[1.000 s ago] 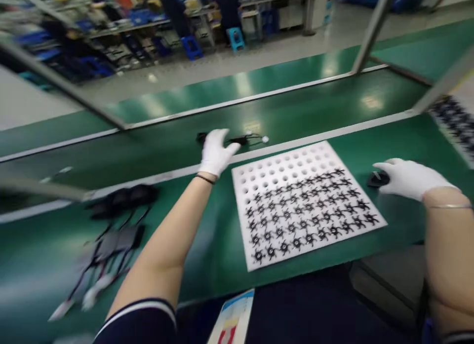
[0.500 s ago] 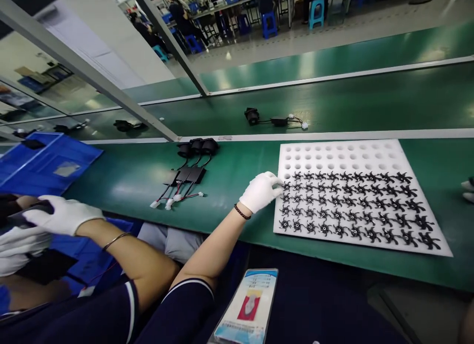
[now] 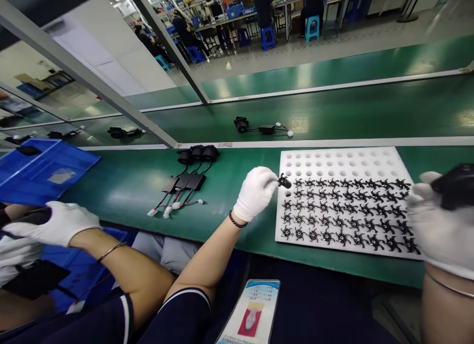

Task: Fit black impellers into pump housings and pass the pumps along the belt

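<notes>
My left hand [image 3: 255,193], white-gloved with a dark bead bracelet, pinches a small black fan impeller [image 3: 284,181] between thumb and fingertips. It is just above the left edge of a white foam tray [image 3: 335,169]. Rows of black impellers [image 3: 350,226] fill most of the tray's holes; the back rows hold none. A bare hole shows just below the held impeller. My right hand [image 3: 433,230], gloved and motion-blurred, is over the tray's right end. Its fingers are closed on a black rounded part [image 3: 457,186], whose kind is unclear.
Several black fan units with cables [image 3: 190,178] lie on the green bench left of my left arm. Another wired unit [image 3: 259,127] lies behind the white rail. At left, a co-worker's gloved hand [image 3: 70,225] is near blue bins [image 3: 70,161]. A badge [image 3: 252,312] hangs at my front.
My left hand has lifted an impeller from the tray's left edge, baring a hole. My right hand has come in from the right edge with the black part.
</notes>
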The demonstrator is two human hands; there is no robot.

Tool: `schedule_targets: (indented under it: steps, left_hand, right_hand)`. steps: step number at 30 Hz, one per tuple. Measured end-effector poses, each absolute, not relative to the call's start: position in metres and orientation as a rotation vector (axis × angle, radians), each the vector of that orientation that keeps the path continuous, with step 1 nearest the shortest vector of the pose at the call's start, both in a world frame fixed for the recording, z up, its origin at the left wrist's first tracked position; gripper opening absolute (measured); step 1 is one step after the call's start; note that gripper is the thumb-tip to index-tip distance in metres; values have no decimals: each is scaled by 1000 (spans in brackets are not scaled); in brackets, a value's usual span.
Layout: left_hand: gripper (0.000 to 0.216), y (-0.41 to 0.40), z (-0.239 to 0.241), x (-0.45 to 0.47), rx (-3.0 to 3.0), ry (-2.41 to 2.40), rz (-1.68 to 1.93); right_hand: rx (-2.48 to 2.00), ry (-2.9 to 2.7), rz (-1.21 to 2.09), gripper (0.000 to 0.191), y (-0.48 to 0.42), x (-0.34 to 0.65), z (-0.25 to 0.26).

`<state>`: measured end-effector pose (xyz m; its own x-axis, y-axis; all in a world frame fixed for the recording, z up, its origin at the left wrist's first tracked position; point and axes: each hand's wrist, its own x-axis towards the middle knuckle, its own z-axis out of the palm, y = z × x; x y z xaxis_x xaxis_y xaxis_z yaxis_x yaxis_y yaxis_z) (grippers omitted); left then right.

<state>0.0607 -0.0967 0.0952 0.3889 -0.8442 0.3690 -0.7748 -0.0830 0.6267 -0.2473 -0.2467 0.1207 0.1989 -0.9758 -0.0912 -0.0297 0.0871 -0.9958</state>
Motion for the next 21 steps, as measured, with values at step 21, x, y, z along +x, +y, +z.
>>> schedule_targets:
  steps: [21]
  left_hand:
    - [38,-94,73,-36,1417,-1387,-179]
  right_hand:
    - [-508,412,-956,62,-183,-120,133]
